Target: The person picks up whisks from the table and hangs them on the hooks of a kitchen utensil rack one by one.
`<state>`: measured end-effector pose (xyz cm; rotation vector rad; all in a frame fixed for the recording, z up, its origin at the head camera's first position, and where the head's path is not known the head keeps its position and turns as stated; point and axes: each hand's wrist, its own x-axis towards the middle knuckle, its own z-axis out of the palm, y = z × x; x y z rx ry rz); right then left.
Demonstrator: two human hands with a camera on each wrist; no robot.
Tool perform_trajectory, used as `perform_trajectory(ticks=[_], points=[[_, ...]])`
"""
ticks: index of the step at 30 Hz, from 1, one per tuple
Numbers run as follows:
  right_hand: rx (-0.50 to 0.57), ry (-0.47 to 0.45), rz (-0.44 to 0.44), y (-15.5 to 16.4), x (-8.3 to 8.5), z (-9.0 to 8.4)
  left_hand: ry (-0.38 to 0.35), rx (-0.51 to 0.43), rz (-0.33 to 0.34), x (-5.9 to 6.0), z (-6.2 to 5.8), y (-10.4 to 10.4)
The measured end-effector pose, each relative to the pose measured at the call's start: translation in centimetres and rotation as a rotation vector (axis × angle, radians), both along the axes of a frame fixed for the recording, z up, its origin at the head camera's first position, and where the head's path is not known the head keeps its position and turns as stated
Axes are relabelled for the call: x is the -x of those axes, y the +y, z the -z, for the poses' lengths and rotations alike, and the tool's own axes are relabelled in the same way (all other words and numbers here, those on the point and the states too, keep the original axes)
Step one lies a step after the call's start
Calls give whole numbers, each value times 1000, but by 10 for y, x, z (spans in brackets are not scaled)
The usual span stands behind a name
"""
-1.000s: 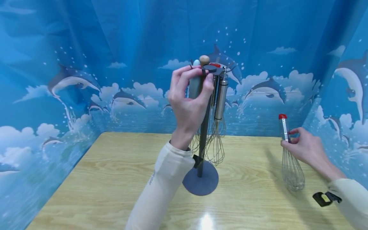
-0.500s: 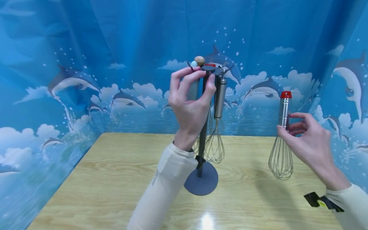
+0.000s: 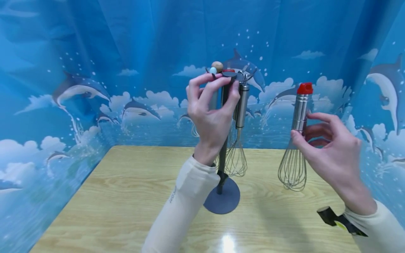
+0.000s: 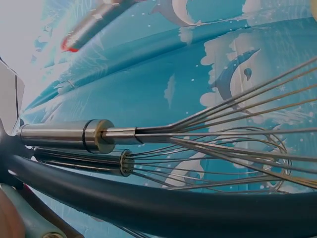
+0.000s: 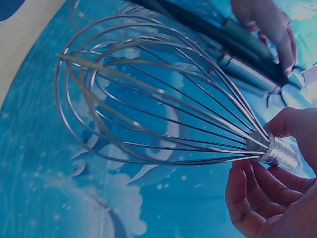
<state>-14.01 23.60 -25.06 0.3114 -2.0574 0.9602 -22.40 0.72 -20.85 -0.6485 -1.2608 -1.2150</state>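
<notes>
My right hand pinches a balloon whisk at the base of its steel handle. The whisk hangs above the table, red-capped end up, wires pointing down. My left hand grips the top of a dark utensil stand with fingers and thumb. A steel-handled whisk hangs from that stand, with a second whisk behind it. Pale green and wooden-ended handles hang at its left, partly hidden by my left hand. The right whisk is apart from the stand.
The stand's round base rests on a light wooden table. A blue dolphin-print curtain encloses the back and sides. A black camera mount is strapped at my right wrist.
My right hand has raised the red-capped whisk and carried it left toward the stand, turning it more upright. My left hand stays at the stand's top; the hanging whisks shift slightly.
</notes>
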Motion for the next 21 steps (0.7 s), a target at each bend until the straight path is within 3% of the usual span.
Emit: perform_trajectory(ticks=[13,21], points=[[8,26,-131,-32,-7,-17,13,23,-104,-1,1,2],[-16,50,-184,-46,-7,-24,21,45,-134,-2,1,1]])
